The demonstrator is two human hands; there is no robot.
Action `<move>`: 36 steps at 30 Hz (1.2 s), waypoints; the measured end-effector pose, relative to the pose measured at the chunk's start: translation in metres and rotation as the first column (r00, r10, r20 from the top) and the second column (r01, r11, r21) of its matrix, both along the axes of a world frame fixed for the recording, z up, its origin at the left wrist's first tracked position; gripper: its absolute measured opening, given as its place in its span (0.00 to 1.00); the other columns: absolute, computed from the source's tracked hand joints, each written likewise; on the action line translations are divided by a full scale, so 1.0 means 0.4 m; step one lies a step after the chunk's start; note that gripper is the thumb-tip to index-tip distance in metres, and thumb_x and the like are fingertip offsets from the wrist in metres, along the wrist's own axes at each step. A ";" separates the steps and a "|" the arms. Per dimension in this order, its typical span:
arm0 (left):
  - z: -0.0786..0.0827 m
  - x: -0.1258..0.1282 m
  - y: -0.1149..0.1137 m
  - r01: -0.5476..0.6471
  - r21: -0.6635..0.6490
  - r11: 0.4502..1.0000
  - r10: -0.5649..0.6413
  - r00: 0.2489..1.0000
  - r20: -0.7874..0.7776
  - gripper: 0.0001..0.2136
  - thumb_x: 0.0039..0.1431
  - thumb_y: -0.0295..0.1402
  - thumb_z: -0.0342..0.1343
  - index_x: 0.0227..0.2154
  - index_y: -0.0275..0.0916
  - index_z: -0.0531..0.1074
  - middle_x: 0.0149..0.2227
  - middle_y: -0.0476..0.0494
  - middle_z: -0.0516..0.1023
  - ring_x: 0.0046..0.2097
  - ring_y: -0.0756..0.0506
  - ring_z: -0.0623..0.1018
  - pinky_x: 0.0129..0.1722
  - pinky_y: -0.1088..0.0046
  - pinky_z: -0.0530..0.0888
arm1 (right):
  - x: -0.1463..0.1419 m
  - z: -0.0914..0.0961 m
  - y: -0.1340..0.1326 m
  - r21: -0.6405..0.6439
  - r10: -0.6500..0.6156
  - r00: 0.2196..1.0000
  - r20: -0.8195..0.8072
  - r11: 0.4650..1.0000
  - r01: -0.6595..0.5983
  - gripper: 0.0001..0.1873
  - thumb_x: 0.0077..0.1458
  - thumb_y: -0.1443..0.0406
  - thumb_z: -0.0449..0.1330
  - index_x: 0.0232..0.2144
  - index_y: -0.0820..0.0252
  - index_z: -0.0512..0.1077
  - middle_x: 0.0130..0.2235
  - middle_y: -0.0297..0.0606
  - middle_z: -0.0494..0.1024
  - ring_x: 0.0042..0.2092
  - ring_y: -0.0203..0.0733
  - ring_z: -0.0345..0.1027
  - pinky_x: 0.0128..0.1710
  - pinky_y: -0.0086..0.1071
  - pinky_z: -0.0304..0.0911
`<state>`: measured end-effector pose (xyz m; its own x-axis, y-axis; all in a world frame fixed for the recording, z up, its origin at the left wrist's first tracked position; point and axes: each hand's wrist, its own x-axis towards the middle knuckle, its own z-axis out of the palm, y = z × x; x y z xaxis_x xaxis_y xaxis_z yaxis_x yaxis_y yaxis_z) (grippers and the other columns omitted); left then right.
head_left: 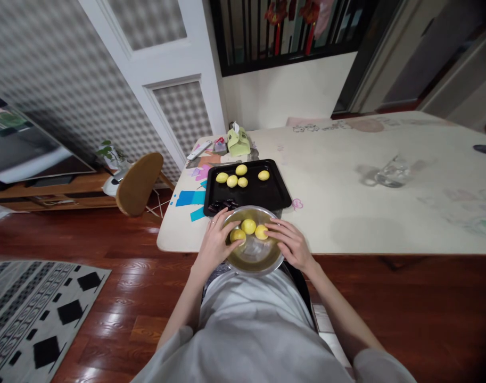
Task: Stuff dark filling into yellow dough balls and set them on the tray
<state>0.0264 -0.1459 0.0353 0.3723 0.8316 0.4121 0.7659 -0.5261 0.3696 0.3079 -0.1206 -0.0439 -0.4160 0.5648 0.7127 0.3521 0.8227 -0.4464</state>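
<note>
A shiny metal bowl [256, 261] sits at the table's near edge, close to my body, with three yellow lemons inside. My left hand [214, 242] comes over the bowl's left rim, its index finger and thumb around the left lemon [238, 236]. The middle lemon [248, 226] lies untouched between my hands. From the right rim, my right hand [294, 243] reaches in with fingers stretched and fingertips against the right lemon [261, 232]; its thumb is apart from them. Just beyond the bowl is a black baking tray [262, 197] bearing several more lemons [232, 181].
Dark glossy pieces [223, 206] lie in the tray's near left corner. Behind it stand a green tissue holder [238, 143] and a white remote [199, 150]. A clear glass vessel [392, 174] is farther right on the table. A wooden chair [139, 184] stands left.
</note>
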 end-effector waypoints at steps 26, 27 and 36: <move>0.004 0.000 -0.012 0.086 -0.065 0.994 -0.090 0.994 -0.062 0.31 0.59 0.43 0.71 0.63 0.45 0.70 0.70 0.32 0.65 0.74 0.28 0.61 0.67 0.39 0.68 | 0.002 -0.001 0.002 0.012 -0.006 1.000 0.020 1.000 0.006 0.21 0.73 0.61 0.50 0.59 0.54 0.75 0.61 0.45 0.79 0.67 0.54 0.67 0.61 0.56 0.69; 0.003 -0.001 -0.012 0.087 -0.069 0.994 -0.092 0.994 -0.066 0.32 0.58 0.44 0.71 0.63 0.45 0.69 0.70 0.32 0.65 0.74 0.28 0.60 0.67 0.38 0.68 | 0.002 -0.001 0.002 0.013 -0.003 1.000 0.019 1.000 0.003 0.20 0.73 0.61 0.50 0.59 0.54 0.75 0.61 0.45 0.79 0.67 0.54 0.67 0.62 0.56 0.69; -0.016 -0.002 -0.008 0.107 -0.101 0.989 -0.109 0.994 -0.011 0.32 0.58 0.44 0.71 0.64 0.46 0.70 0.71 0.33 0.64 0.74 0.28 0.60 0.69 0.39 0.66 | 0.005 0.012 -0.001 -0.013 0.012 0.999 -0.045 1.000 -0.013 0.21 0.73 0.59 0.49 0.58 0.52 0.77 0.59 0.43 0.80 0.66 0.55 0.68 0.61 0.58 0.68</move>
<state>0.0256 -0.1490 0.0288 0.4684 0.8229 0.3217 0.7132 -0.5671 0.4121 0.3098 -0.1212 -0.0390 -0.3908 0.5696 0.7231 0.3211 0.8205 -0.4729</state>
